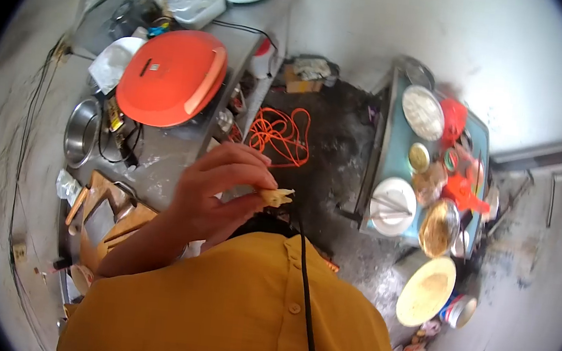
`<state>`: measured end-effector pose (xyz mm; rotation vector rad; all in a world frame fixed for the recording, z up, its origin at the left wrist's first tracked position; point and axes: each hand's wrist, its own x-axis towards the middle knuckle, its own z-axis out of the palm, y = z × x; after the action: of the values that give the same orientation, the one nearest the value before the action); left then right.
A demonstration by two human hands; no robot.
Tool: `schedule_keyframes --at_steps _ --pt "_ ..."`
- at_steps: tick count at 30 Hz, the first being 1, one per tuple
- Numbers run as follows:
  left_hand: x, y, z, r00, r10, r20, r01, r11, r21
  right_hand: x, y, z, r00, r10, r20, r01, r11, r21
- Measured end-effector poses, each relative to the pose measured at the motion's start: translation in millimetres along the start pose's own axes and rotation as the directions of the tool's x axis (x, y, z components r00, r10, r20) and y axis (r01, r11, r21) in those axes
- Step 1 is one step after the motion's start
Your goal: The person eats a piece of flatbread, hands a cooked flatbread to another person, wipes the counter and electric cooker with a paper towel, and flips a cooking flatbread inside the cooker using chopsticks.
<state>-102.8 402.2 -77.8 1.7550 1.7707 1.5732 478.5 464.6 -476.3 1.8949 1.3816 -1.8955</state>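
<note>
Though partly behind the left fingers (248, 175), a pale piece (277, 197), its kind unclear, in their pinch; right hand unseen.

On the grey worktop (166, 163) at left: a red lidded appliance (171, 78), a steel bowl (82, 133) and a wooden board (101, 191). On the blue-topped worktop (400, 147): a dish of white powder (405, 112) and a white bowl (382, 189). On the floor (332, 146): a tangled orange cord (282, 154).
</note>
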Motion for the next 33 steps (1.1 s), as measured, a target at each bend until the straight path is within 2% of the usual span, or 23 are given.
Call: schedule_keyframes --at_steps 2,5,12,15,17,18,20,21,22,23,24,25,26,27,28,30,31,32,33 --pt "-4 -19 -2 0.992 -0.116 0.044 0.117 0.993 -0.018 5 -35 -4 0.999 -0.026 -0.02 0.025 0.998 -0.063" --pt "-8 -44 -10 0.981 -0.19 0.025 0.189 0.981 0.039 24 -90 -8 0.995 -0.088 -0.042 0.081 0.987 -0.14" --pt "20 -101 -51 0.967 -0.201 -0.159 0.212 0.976 0.056 91 -202 -23 0.963 -0.265 -0.055 0.241 0.931 -0.274" --pt "35 -123 -76 0.95 -0.244 -0.193 0.261 0.963 0.067 132 -234 -27 0.937 -0.349 -0.028 0.327 0.9 -0.289" --pt "41 -140 -92 0.969 -0.177 -0.175 0.198 0.974 0.107 154 -267 -14 0.916 -0.402 0.002 0.385 0.877 -0.288" --pt "41 -145 -101 0.966 -0.183 -0.185 0.205 0.972 0.111 166 -282 -8 0.903 -0.43 0.03 0.416 0.851 -0.319" --pt "43 -146 -119 0.946 -0.181 -0.27 0.248 0.939 0.24 178 -334 12 0.855 -0.508 0.107 0.505 0.766 -0.397" --pt "41 -148 -126 0.943 -0.179 -0.279 0.25 0.936 0.246 173 -366 22 0.835 -0.528 0.154 0.51 0.637 -0.578" --pt "37 -148 -131 0.912 -0.181 -0.368 0.283 0.927 0.246 185 -397 28 0.831 -0.533 0.161 0.516 0.63 -0.581" --pt "29 -147 -135 0.873 -0.187 -0.451 0.321 0.915 0.242 195 -426 29 0.9 -0.335 0.28 0.403 0.883 -0.239" --pt "20 -146 -139 0.869 -0.187 -0.459 0.328 0.912 0.248 183 -471 53 0.896 -0.322 0.304 0.399 0.885 -0.239" --pt "10 -144 -142 0.82 -0.248 -0.515 0.405 0.888 0.217 161 -522 83 0.892 -0.31 0.328 0.396 0.887 -0.239" --pt "-2 -141 -141 0.756 -0.318 -0.572 0.49 0.854 0.173 122 -565 110 0.844 -0.472 0.255 0.525 0.63 -0.572" --pt "-17 -140 -139 0.687 -0.377 -0.621 0.516 0.855 0.053 166 -575 109 0.823 -0.472 0.314 0.567 0.679 -0.466" --pt "-25 -134 -140 0.655 -0.377 -0.655 0.538 0.841 0.054 203 -597 116 0.793 -0.48 0.375 0.601 0.717 -0.353" --pt "-38 -117 -135 0.546 -0.363 -0.755 0.694 0.701 0.165 193 -672 169 0.644 -0.58 0.499 0.764 0.446 -0.466" --pt "-44 -112 -130 0.498 -0.33 -0.802 0.676 0.727 0.12 187 -703 200 0.576 -0.627 0.524 0.799 0.296 -0.523" --pt "-44 -102 -126 0.481 -0.285 -0.829 0.724 0.662 0.192 177 -731 234 0.499 -0.665 0.556 0.814 0.14 -0.563" --pt "-47 -96 -118 0.412 -0.277 -0.868 0.758 0.633 0.158 150 -756 270 0.396 -0.656 0.643 0.894 0.116 -0.433"
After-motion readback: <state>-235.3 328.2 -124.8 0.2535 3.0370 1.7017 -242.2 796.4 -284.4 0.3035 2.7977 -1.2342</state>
